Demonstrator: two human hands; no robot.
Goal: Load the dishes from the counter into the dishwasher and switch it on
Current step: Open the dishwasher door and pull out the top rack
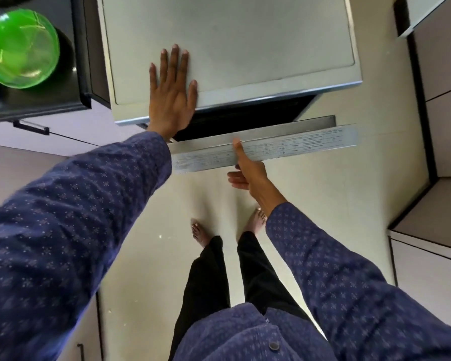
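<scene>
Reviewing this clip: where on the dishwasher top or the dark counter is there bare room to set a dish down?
The dishwasher top is bare to the right of and beyond the left hand, which rests flat near its front-left corner. The dark counter at left is crowded: the green bowl fills most of what shows. The right hand touches the door's control strip, so the door gap is occupied.
</scene>
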